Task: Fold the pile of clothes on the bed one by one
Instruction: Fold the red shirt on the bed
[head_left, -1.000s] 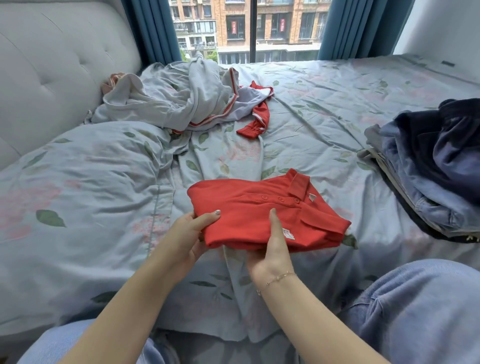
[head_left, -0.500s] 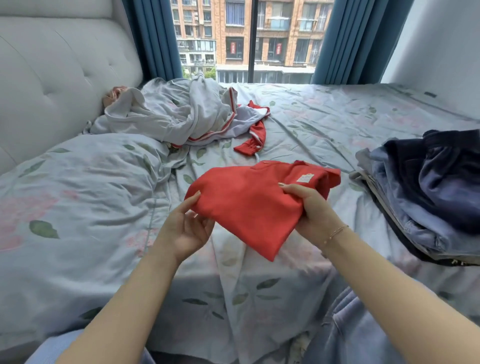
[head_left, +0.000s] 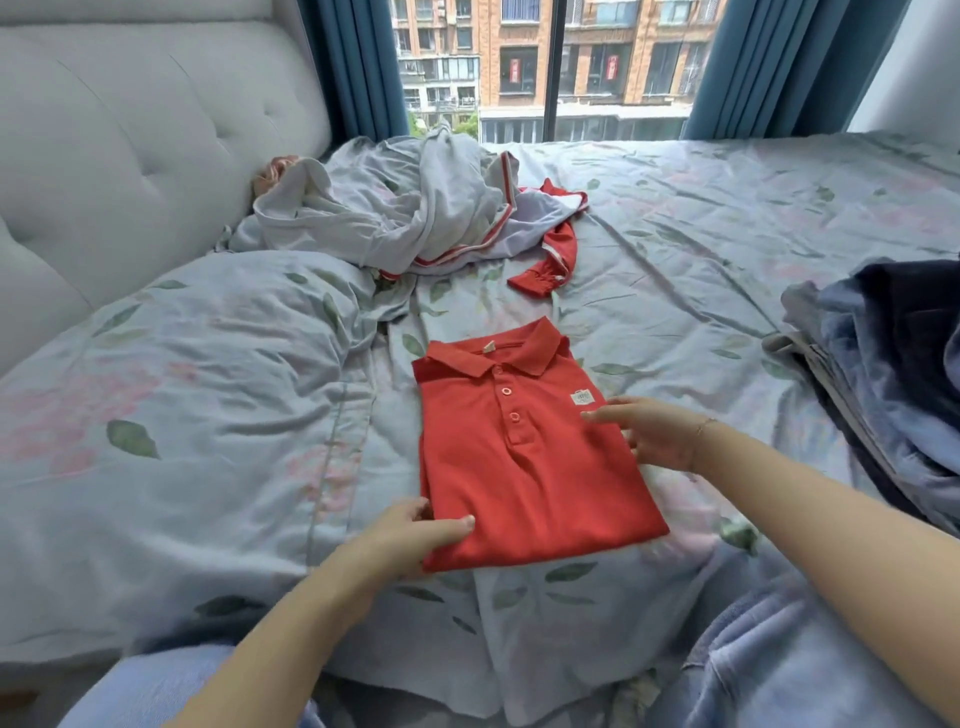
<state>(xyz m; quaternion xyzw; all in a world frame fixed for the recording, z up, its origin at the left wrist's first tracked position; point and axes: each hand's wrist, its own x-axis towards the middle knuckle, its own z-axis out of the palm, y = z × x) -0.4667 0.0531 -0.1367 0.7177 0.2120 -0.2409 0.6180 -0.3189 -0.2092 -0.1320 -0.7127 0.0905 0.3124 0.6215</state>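
Red cotton polo shirt (head_left: 524, 457), folded into a neat rectangle with its collar and two buttons facing up, lies flat on the bed (head_left: 727, 249), on the pale blue floral sheet in front of the person. The left hand (head_left: 410, 535) grasps the shirt's near left corner, thumb on top of the fabric and fingers tucked underneath. The right hand (head_left: 649, 434) is released, its fingers straight and spread, the tips touching the shirt's right edge just below the small white chest label. Farther back, near the padded grey headboard (head_left: 130, 156), sits the crumpled pile of unfolded light grey and red clothes (head_left: 415, 213), well apart from the polo. At the right edge of the bed rests a stack of folded blue and dark navy garments (head_left: 893, 374). Teal curtains (head_left: 358, 67) frame a window beyond the bed.
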